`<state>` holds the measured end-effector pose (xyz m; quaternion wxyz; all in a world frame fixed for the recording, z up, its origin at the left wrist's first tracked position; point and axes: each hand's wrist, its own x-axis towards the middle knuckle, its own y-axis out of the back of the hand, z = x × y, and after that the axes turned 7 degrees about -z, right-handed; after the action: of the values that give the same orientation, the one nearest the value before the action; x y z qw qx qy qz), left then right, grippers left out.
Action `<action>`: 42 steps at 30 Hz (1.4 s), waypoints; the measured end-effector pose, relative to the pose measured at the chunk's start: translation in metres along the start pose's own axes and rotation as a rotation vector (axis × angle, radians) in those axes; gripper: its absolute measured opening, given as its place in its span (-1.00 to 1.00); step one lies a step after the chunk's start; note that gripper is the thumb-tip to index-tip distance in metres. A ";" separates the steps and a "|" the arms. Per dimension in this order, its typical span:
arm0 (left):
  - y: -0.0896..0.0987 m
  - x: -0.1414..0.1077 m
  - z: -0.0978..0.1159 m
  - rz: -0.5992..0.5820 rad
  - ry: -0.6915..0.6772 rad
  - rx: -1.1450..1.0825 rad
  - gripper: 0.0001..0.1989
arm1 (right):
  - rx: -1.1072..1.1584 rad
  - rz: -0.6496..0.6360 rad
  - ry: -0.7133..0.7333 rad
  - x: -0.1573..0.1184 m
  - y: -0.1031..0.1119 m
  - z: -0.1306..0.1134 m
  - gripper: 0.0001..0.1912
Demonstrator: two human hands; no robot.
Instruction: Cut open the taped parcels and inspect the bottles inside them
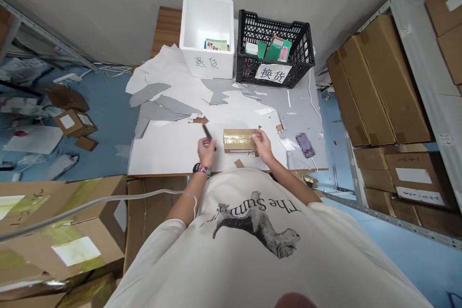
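Note:
A small cardboard box (pixel 238 140) with shiny tape across its top lies on the white-covered table in front of me. My right hand (pixel 263 146) grips the box's right end, with fingers bent over the top edge. Left of the box, my left hand (pixel 207 151) is closed around a slim black tool with a red tip (pixel 207 131), which looks like a utility knife. The tool points up and away from me, apart from the box. Whether a blade is out is too small to tell. A wristband circles my left wrist.
At the table's back stand a white foam box (pixel 207 65) and a black plastic crate (pixel 306 53), each with small packets inside. Torn grey sheets (pixel 169 108) and paper scraps lie around. A blurred purple object (pixel 305 145) sits at right. Cartons (pixel 393 77) fill the right shelves.

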<state>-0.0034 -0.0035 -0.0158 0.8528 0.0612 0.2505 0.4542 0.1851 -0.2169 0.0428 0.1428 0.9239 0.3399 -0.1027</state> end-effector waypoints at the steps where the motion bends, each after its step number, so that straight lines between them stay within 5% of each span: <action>1: -0.005 -0.010 0.009 -0.105 -0.130 0.020 -0.57 | 0.084 -0.118 -0.041 0.002 -0.008 -0.006 -0.31; 4: -0.007 -0.033 0.029 -0.257 -0.424 0.146 -0.66 | 0.298 -0.311 -0.179 0.009 -0.027 -0.016 -0.21; 7: 0.000 -0.031 0.035 -0.189 -0.481 0.182 -0.62 | 0.261 -0.268 -0.215 0.016 -0.025 -0.020 -0.27; 10: 0.005 -0.010 0.029 -0.239 -0.447 0.212 -0.26 | -0.099 -0.322 -0.108 0.020 -0.004 -0.031 -0.36; 13: 0.004 0.016 0.019 -0.451 -0.410 0.263 0.09 | -0.586 -0.455 0.074 0.023 0.018 -0.051 -0.47; 18: -0.003 0.044 0.010 -0.675 -0.471 0.316 0.04 | -1.151 -0.671 0.283 0.026 0.029 -0.085 -0.45; 26: 0.000 0.050 0.008 -0.722 -0.409 0.303 0.13 | -1.431 -0.830 0.435 0.035 0.014 -0.096 -0.43; 32: 0.006 0.042 0.016 -0.698 -0.378 0.407 0.10 | -1.499 -0.891 0.466 0.040 0.015 -0.094 -0.25; 37: 0.009 0.038 0.027 -0.694 -0.344 0.505 0.09 | -1.539 -0.907 0.427 0.038 0.035 -0.086 -0.31; 42: 0.011 0.036 0.034 -0.664 -0.337 0.586 0.06 | -1.666 -0.934 0.430 0.033 0.081 -0.079 -0.26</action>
<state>0.0211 0.0365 0.0038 0.9274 0.2886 0.2324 0.0507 0.2705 -0.2301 0.1235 0.6296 0.2986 0.6541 0.2944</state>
